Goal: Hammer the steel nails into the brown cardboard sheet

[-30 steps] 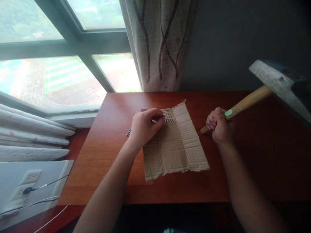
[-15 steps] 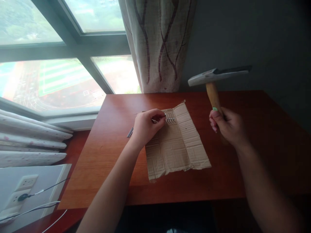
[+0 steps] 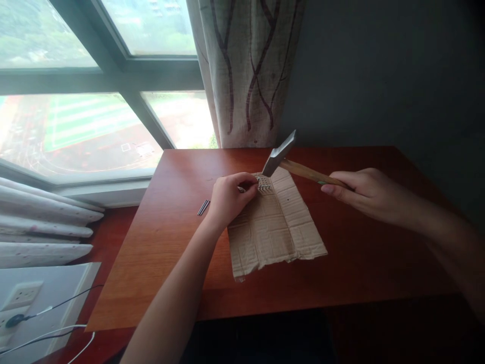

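Observation:
My right hand (image 3: 364,194) is closed around the wooden handle of a hammer (image 3: 306,169). The hammer's metal head is tilted, its lower end close to a small perforated block (image 3: 264,184); whether they touch I cannot tell. That block has rows of holes and several short pins along its near side, and lies on a creased cardboard sheet (image 3: 273,227). My left hand (image 3: 234,197) rests at the block's left edge, thumb and forefinger pinched together; what they hold is too small to make out. Left of its wrist lie several dark metal rods (image 3: 203,207).
The reddish-brown wooden table (image 3: 166,247) bears everything. Beyond its far edge hangs a patterned curtain (image 3: 250,71), with a window (image 3: 91,131) at the left. Wall sockets (image 3: 22,296) with plugged-in cables are at the lower left.
The hammer has swung down and left, from raised above the table to low beside the left fingertips. My left hand stays at the block, still pinched.

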### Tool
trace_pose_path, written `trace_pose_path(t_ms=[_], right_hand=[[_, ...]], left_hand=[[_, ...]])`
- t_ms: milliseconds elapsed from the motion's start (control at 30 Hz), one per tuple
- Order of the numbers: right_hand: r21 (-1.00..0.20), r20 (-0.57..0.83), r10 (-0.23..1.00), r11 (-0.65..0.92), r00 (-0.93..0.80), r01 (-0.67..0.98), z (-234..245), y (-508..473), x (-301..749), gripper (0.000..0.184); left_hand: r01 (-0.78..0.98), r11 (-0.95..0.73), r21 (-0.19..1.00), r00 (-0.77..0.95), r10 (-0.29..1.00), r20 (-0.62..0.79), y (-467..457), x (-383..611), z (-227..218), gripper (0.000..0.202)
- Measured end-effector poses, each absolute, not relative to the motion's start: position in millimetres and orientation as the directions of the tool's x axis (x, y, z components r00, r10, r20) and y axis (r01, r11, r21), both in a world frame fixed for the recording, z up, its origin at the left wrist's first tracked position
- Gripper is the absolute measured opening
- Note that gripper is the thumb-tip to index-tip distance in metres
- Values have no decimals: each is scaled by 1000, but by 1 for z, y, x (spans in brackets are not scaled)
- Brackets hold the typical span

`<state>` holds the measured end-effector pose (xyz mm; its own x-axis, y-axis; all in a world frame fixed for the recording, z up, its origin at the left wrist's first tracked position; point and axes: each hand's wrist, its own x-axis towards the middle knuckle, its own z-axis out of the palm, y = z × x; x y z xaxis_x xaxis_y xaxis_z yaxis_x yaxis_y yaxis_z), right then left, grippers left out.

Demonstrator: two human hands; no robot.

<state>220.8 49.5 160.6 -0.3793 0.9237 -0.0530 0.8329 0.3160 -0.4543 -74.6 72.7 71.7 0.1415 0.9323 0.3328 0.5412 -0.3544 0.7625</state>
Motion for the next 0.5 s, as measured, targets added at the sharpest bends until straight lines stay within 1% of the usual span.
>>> trace_pose_path(t_ms=[233,500], right_hand=[[-462,-27,899,377,-437,803,169,52,210,58],[-475,-56,899,360,-435,803,173,54,206,59]], left_hand=[[559,-353,750,158,934,321,71,-74,75,10],[602,-347,720,168,936,310,70,-74,79,12]])
